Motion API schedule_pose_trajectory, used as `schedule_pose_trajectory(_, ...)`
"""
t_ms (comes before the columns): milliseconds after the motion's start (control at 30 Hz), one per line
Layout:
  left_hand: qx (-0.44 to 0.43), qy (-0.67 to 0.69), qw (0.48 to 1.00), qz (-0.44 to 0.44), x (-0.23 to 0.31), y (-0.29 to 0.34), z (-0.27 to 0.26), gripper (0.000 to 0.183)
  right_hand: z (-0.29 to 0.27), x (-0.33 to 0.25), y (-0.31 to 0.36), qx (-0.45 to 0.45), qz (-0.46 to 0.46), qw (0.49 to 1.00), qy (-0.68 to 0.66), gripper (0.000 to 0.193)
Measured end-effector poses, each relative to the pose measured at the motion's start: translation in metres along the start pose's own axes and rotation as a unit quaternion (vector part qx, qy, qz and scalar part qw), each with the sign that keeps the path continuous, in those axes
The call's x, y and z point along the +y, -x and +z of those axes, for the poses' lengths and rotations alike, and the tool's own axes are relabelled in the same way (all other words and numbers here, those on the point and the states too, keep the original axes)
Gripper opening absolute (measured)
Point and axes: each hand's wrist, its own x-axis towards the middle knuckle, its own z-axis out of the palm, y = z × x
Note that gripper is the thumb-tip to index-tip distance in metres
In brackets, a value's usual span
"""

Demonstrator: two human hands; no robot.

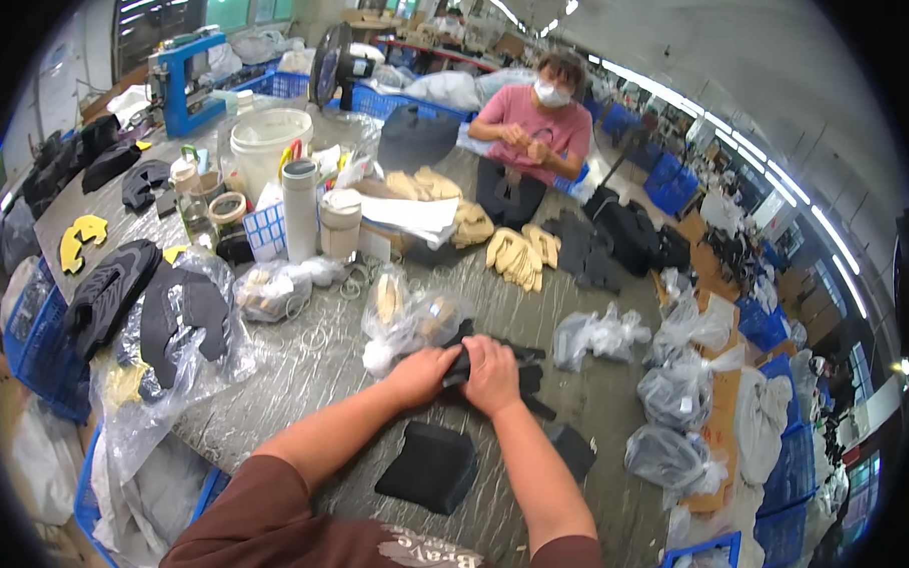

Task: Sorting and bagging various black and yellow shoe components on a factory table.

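Over the middle of the table, my left hand (pixel 425 375) and my right hand (pixel 492 374) are side by side on black cloth pieces (pixel 530 376). The fingers of both hands are bent round the dark material, and its part between them is mostly covered. More strips of it stick out to the right of my right hand. Just beyond my left hand sits a clear plastic bag (pixel 416 320) with tan pieces in it. A flat black panel (pixel 431 465) lies between my forearms, and a dark grey piece (pixel 572 450) is partly hidden by my right forearm.
Several tied plastic bags (pixel 601 334) stand to the right. Tan gloves (pixel 519 257) lie ahead, near a co-worker (pixel 534 126) in a pink shirt and mask. A grey bottle (pixel 301 209), a white bucket (pixel 269 145) and a fan (pixel 332 68) are at the far left.
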Motion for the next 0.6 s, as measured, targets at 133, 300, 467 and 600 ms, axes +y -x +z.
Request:
schedule_pose_trajectory(133, 0.02, 0.024, 0.999, -0.009, -0.008, -0.009, 0.002, 0.042, 0.0, 0.009, 0.003, 0.07, -0.027, 0.997, -0.01, 0.023)
schedule_pose_trajectory(300, 0.024, 0.069, 0.996, -0.057, -0.003, -0.018, -0.005, 0.043, 0.001, 0.018, 0.011, 0.144, 0.027, 0.988, -0.046, 0.013)
schedule_pose_trajectory(467, 0.014, 0.124, 0.988, -0.092, -0.015, -0.021, -0.011, 0.045, -0.017, 0.011, 0.012, 0.191, 0.107, 0.973, -0.077, 0.01)
schedule_pose_trajectory(600, 0.052, 0.229, 0.949, -0.211, -0.013, -0.02, -0.026, 0.031, -0.035, 0.004, 0.017, 0.21, 0.215, 0.939, -0.164, 0.01)
